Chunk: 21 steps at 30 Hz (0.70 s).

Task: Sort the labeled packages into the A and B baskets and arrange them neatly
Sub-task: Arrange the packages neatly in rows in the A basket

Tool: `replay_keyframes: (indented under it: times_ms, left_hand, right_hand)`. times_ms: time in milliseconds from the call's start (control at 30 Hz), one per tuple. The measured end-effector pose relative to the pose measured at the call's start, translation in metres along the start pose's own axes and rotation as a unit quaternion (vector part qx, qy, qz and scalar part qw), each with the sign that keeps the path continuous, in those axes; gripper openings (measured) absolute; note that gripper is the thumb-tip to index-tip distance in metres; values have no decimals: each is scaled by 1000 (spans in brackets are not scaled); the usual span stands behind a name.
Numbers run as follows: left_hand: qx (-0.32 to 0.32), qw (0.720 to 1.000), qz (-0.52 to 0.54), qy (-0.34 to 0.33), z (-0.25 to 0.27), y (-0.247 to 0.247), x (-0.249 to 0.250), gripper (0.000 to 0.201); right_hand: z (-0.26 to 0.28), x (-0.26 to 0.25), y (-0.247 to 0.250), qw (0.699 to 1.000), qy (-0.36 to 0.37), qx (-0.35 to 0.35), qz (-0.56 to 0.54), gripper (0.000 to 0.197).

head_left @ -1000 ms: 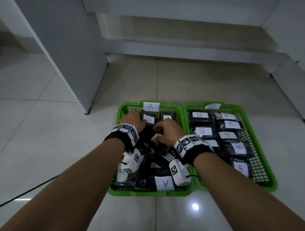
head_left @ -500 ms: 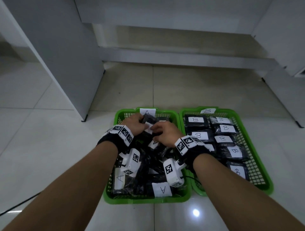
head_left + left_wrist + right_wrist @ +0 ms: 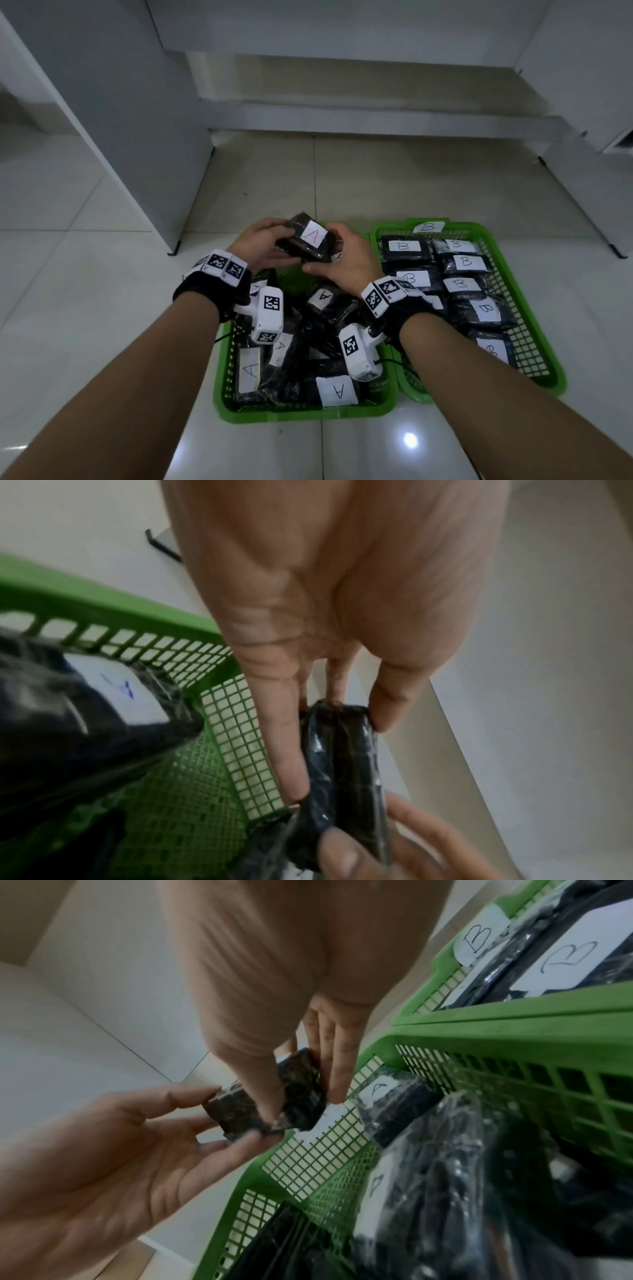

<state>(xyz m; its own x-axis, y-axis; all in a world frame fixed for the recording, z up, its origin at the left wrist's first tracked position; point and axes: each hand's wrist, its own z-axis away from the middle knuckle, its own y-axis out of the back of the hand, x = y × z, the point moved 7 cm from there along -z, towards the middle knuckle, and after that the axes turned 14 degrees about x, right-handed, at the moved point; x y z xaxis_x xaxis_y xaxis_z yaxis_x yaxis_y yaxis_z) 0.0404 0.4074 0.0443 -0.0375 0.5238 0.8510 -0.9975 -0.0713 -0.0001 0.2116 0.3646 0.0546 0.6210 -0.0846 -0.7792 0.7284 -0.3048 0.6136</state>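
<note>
A black wrapped package with a white A label (image 3: 310,238) is held up over the far end of the A basket (image 3: 301,413). My left hand (image 3: 263,245) grips its left side between thumb and fingers. My right hand (image 3: 346,255) grips its right side. In the left wrist view the package (image 3: 342,756) sits between my left fingers. The right wrist view shows the package (image 3: 270,1104) pinched by both hands above the basket wall (image 3: 329,1139). Several A packages (image 3: 337,390) lie jumbled in that basket. The B basket (image 3: 548,373) on the right holds several B packages (image 3: 404,246) in rows.
Both green baskets stand side by side on a glossy white tiled floor. A grey cabinet panel (image 3: 113,113) rises at the left, a low shelf ledge (image 3: 376,120) runs across the back, and another panel edge (image 3: 582,202) slants at the right.
Both hands have lifted an A package out of the far end of the A basket, raising it so its label faces up. The head view has tilted upward.
</note>
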Motion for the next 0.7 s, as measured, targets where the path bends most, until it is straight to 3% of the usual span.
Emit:
replay_keyframes:
  times_ms: [67,133,233,300,400,533,700]
  left_hand:
    - [-12,997,-68,-28,6,1,3,28]
    - [-1,968,-202,-149,4,4,14,42]
    - [-47,852,-367,-371,12,-10,32,74]
    - [-69,783,-441,-433,12,-24,29,67]
    - [-26,748,-506,-429,7,-28,26,56]
    - [1,729,-563,-389,-5,-23,8,45]
    - [-5,713,-606,-353,-16,-31,-4,43]
  right_hand:
    - [-6,-3,4,999,15,27,10,69]
    - [-12,-3,6,999,27,21,25,67]
    - [-16,-1,3,998,53,-3,36,70]
    - [-16,1,2,998,45,-23,34,76]
    - [-15,12,1,995,25,-65,76,85]
    - [-20,25,17,965,72,-38,247,62]
    - [-25,39,4,934,76,-126,325,79]
